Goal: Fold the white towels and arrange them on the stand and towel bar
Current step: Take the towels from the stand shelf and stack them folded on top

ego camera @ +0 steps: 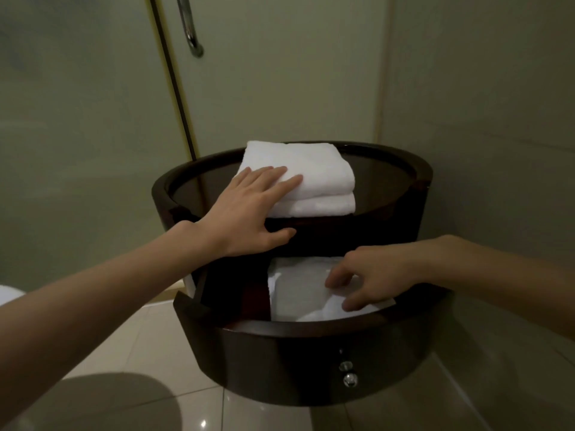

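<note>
Your left hand [249, 209] is flat and relaxed, fingers straight, lying on the near-left corner of the towel stack [314, 169], with the thumb down against the front of the stand [398, 194]. Your right hand [373, 275] is lower right, down in the open drawer [280, 346]. Its fingers are curled onto the loose towel [295, 290] there, but I honestly can't tell if it's pinching it or just touching. The hands are well apart, one above the other.

The stack is two folded towels on the stand's round top, left of middle. Its long axis runs left to right across the frame and the rounded fold edges face the bottom of the frame. The drawer towel lies flat on the right side of the drawer. Your hand hides part of it, so I can't call its long axis.

The drawer front has two shiny knobs [350, 379]. A frosted glass door [77, 119] with a metal handle [189, 26] stands in the upper left. There's a plain wall [482, 119] on the right and pale floor tiles [124, 337] at the bottom.
</note>
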A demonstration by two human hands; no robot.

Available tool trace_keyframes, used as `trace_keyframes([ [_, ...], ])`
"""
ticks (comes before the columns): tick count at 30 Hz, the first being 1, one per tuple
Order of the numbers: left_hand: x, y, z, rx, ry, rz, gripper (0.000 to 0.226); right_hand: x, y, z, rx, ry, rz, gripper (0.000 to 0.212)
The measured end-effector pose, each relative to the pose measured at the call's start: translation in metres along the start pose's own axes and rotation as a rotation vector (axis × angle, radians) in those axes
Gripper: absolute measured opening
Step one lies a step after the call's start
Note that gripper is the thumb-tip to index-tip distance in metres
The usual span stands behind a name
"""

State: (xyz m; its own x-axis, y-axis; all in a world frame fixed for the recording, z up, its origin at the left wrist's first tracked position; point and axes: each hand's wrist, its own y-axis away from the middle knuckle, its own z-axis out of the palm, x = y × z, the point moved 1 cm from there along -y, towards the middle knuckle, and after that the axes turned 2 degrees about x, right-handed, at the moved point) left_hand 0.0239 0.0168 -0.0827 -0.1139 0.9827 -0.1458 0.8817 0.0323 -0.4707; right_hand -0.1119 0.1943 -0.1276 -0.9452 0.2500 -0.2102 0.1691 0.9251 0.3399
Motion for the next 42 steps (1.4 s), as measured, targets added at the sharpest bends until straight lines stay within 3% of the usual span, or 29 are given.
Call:
trace_keyframes([
  [18, -0.001, -0.001, -0.001, -0.012, 0.012, 0.001, 0.085, 0.024, -0.028, 0.015, 0.106, 0.259, -0.159, 0.078],
  [26, -0.002, 0.000, 0.001, 0.000, 0.006, 0.005, 0.085, 0.017, -0.030, 0.015, 0.132, 0.475, -0.223, 0.059],
  [33, -0.003, -0.001, -0.002, -0.037, 0.016, 0.011, 0.087, 0.012, -0.032, 0.014, 0.166, 0.516, -0.231, 0.043],
  [42, -0.002, -0.001, 0.000, -0.028, -0.007, 0.017, 0.086, 0.000, -0.038, 0.018, 0.180, 0.666, -0.094, 0.078],
])
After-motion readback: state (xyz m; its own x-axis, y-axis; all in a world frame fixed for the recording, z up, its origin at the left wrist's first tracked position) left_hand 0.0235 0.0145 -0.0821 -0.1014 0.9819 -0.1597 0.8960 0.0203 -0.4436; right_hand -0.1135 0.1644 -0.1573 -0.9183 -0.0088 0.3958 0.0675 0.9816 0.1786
